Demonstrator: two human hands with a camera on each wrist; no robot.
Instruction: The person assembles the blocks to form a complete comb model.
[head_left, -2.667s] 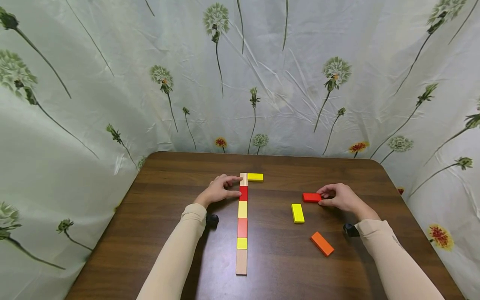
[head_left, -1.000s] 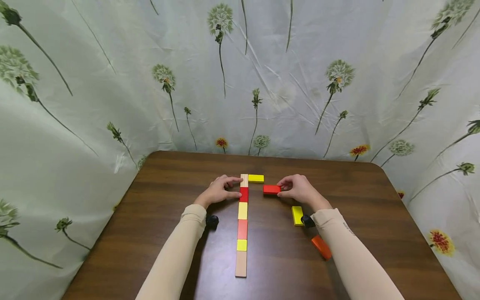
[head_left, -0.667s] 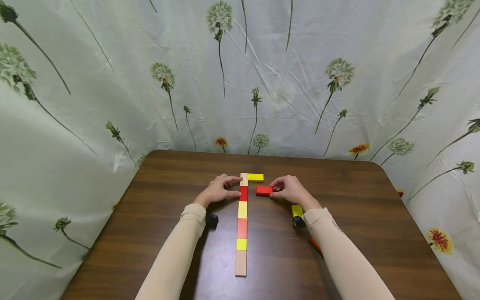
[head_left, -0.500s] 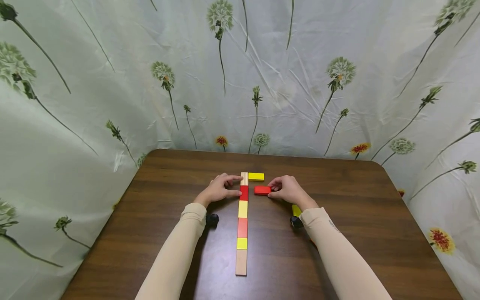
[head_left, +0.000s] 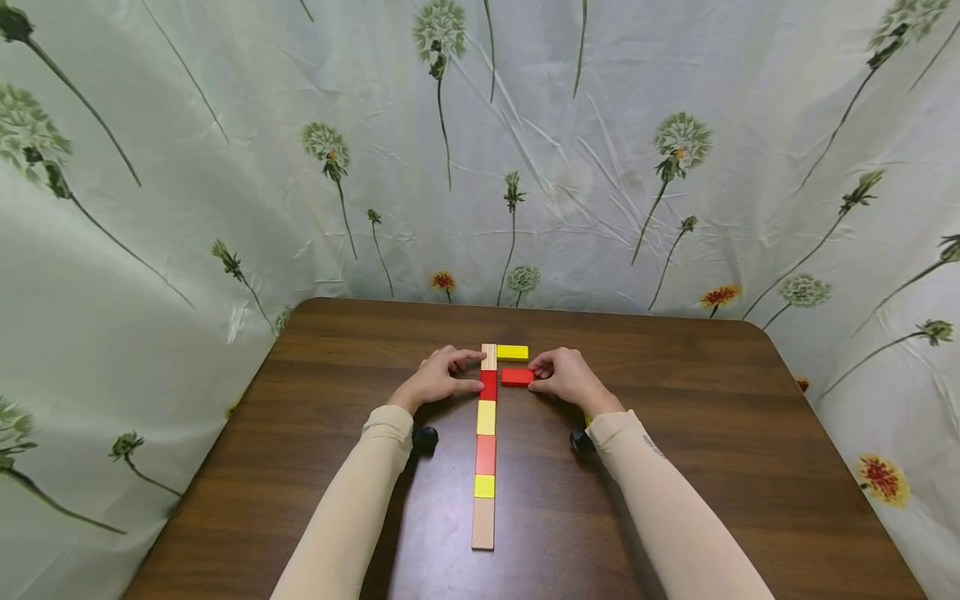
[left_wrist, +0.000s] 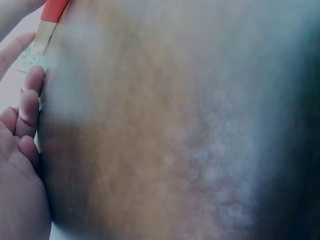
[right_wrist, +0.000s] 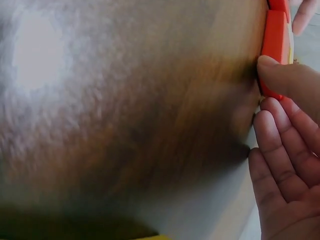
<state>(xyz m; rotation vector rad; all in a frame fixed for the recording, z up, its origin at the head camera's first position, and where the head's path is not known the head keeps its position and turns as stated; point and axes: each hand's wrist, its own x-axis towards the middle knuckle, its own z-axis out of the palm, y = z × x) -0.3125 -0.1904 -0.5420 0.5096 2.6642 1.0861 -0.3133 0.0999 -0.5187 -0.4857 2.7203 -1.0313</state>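
In the head view, my right hand (head_left: pixel 567 379) pinches a red wooden block (head_left: pixel 517 377) between thumb and fingers. That block lies crosswise just right of a row of blocks, a narrow gap from the row's dark red block (head_left: pixel 488 385). My left hand (head_left: pixel 437 379) is at the row's left side, its index finger at the striped plain-wood block (head_left: pixel 489 357) at the far end and its thumb at the dark red one. A yellow block (head_left: pixel 513 352) sticks out rightward from that far end. In the right wrist view, my thumb presses the red block (right_wrist: pixel 274 52).
Nearer me the row continues with pale yellow (head_left: pixel 487 417), salmon (head_left: pixel 486 455), yellow (head_left: pixel 484 486) and plain-wood (head_left: pixel 483 523) blocks. Another yellow block (head_left: pixel 587 421) is mostly hidden by my right wrist. The brown table (head_left: pixel 735 417) ends at a floral curtain (head_left: pixel 570 167).
My right hand has carried the red block left from the table's right side to beside the row. My left hand has stayed put. My right arm now covers the orange block.
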